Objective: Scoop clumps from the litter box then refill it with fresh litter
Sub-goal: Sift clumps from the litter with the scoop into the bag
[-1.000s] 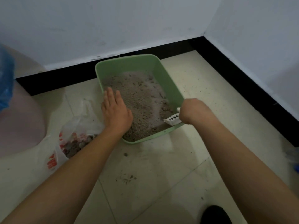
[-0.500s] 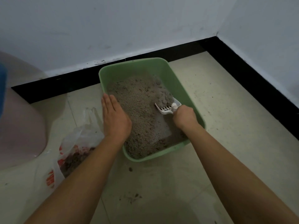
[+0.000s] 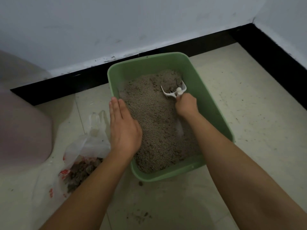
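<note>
A green litter box (image 3: 216, 113) stands on the tiled floor by the wall, filled with grey litter (image 3: 149, 113). My right hand (image 3: 186, 105) grips the handle of a white slotted scoop (image 3: 174, 91), whose blade digs into the litter at the box's far right, with a clump or two in it. My left hand (image 3: 123, 128) lies flat, fingers straight, on the box's left rim. A clear plastic bag (image 3: 86, 146) with red print lies on the floor left of the box, holding dark clumps (image 3: 83, 171).
A black baseboard (image 3: 274, 52) runs along both walls that meet in the corner behind the box. A pale pink rounded object (image 3: 21, 127) sits at far left. Litter crumbs (image 3: 141, 216) dot the tiles in front of the box.
My right hand has pushed the scoop from the box's near right edge forward through the litter to its far right. The left hand stays on the left rim.
</note>
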Motion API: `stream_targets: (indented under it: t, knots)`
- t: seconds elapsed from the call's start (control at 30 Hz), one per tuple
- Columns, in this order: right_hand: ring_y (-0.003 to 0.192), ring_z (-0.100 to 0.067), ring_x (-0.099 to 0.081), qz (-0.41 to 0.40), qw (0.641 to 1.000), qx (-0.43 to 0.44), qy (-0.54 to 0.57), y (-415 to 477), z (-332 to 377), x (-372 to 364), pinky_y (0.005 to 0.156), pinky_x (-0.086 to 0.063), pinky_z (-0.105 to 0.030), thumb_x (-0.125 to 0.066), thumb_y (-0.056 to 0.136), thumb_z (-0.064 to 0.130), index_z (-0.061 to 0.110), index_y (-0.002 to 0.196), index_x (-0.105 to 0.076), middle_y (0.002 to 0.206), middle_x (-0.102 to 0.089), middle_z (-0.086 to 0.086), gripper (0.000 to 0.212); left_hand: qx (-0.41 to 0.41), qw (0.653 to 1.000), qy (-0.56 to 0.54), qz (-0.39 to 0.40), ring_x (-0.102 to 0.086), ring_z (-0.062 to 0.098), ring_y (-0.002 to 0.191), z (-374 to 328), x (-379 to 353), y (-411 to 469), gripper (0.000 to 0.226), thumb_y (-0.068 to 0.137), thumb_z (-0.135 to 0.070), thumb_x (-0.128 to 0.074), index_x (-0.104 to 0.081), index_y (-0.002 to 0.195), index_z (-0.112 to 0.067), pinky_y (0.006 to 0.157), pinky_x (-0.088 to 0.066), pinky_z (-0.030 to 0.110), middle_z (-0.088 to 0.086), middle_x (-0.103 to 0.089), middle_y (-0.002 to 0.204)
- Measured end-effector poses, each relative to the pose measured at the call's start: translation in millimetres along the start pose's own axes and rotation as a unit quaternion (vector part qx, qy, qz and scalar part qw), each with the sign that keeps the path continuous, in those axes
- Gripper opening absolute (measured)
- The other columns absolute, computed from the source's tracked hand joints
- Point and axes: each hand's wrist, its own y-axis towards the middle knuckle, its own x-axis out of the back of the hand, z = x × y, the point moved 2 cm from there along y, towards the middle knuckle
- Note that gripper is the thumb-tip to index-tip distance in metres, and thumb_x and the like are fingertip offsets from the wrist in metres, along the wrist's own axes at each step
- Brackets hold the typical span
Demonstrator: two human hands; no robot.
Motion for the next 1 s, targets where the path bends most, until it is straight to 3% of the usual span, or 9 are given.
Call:
stream_targets:
  t: [0.13,0.27,0.4,0.47,0.57,0.67,0.77,0.93,1.0]
  knots:
    - [0.106,-0.042,-0.059,-0.039,0.996,0.008,0.086,-8.5,-7.3,-14.1,0.086,-0.046,-0.041,-0.036,0.104,0.009,-0.003,0.13,-0.055,0.116,-0.062,-0.029,0.034,-0.002,1.0,-0.005,-0.004,0.006,0.024,0.15,-1.1,0.1,0.7,0.066,0.098,-0.013,-0.038,-0.002,0.153,0.0,0.121,0.004,0.031,0.016,0.005,0.162]
    - [0.094,-0.039,-0.06,-0.087,0.983,0.002,0.159,-7.8,-16.0,-16.3,0.07,-0.035,-0.031,-0.04,0.106,0.021,-0.004,0.113,-0.061,0.106,-0.064,-0.026,0.033,0.004,1.0,-0.018,-0.002,0.005,0.023,0.15,-1.9,0.7,0.0,0.066,0.098,-0.011,-0.037,-0.004,0.153,0.001,0.122,0.003,0.031,0.016,0.003,0.162]
    - [0.088,-0.032,-0.056,-0.08,0.979,0.024,0.185,-13.1,-11.4,-13.9,0.07,-0.032,-0.03,-0.042,0.105,0.022,-0.002,0.106,-0.062,0.099,-0.064,-0.022,0.031,0.009,1.0,-0.028,-0.002,0.006,0.022,0.15,-1.5,1.2,0.1,0.065,0.099,-0.011,-0.036,-0.003,0.153,-0.001,0.121,0.004,0.029,0.014,0.004,0.162]
    - [0.084,-0.03,-0.055,-0.084,0.977,0.036,0.191,-21.0,-12.3,-12.4,0.069,-0.033,-0.03,-0.043,0.104,0.024,0.007,0.092,-0.06,0.088,-0.061,-0.015,0.027,0.014,0.999,-0.032,0.0,0.006,0.021,0.15,-1.8,1.6,-0.2,0.064,0.099,-0.012,-0.035,-0.002,0.154,-0.002,0.121,0.004,0.03,0.013,0.005,0.163]
    - [0.07,-0.014,-0.045,-0.113,0.968,0.036,0.223,-37.8,-16.5,-9.5,0.064,-0.029,-0.028,-0.049,0.101,0.034,0.029,0.073,-0.043,0.07,-0.045,0.009,0.029,0.017,0.999,-0.042,0.002,0.006,0.021,0.15,-2.1,3.2,-0.2,0.063,0.1,-0.012,-0.033,-0.001,0.154,-0.002,0.122,0.003,0.031,0.013,0.005,0.163]
    - [0.062,-0.003,-0.041,-0.137,0.958,0.051,0.248,-55.5,-16.5,-3.2,0.056,-0.031,-0.024,-0.054,0.099,0.034,0.029,0.08,-0.048,0.067,-0.043,0.014,0.021,0.016,0.998,-0.062,0.002,0.003,0.021,0.15,-1.3,4.8,-0.6,0.062,0.1,-0.012,-0.032,-0.003,0.154,-0.002,0.122,0.001,0.031,0.013,0.003,0.163]
    - [0.061,-0.003,-0.042,-0.123,0.964,0.093,0.215,-74.9,-15.8,-2.3,0.054,-0.032,-0.022,-0.055,0.099,0.03,0.025,0.093,-0.059,0.067,-0.045,0.012,0.009,0.032,0.992,-0.123,-0.006,-0.002,0.02,0.15,-2.1,10.0,-4.6,0.061,0.1,-0.012,-0.033,-0.005,0.154,-0.004,0.121,-0.003,0.03,0.011,-0.002,0.163]
    - [0.055,-0.003,-0.04,-0.007,0.972,0.18,0.15,-102.2,-12.1,-10.9,0.051,-0.029,-0.02,-0.055,0.1,0.03,0.019,0.12,-0.068,0.065,-0.046,0.005,0.027,0.122,0.962,-0.244,-0.019,-0.02,0.023,0.147,-0.5,17.0,-28.5,0.056,0.101,-0.014,-0.032,-0.015,0.154,-0.007,0.121,-0.016,0.036,0.01,-0.02,0.161]
    - [0.056,-0.008,-0.043,0.016,0.966,0.217,0.138,-110.3,-8.9,-15.3,0.054,-0.032,-0.025,-0.057,0.099,0.028,0.021,0.125,-0.066,0.069,-0.051,-0.002,0.029,0.158,0.948,-0.277,-0.012,-0.026,0.024,0.145,-0.4,16.5,-45.1,0.053,0.103,-0.015,-0.032,-0.019,0.154,-0.009,0.117,-0.02,0.031,0.008,-0.026,0.159]
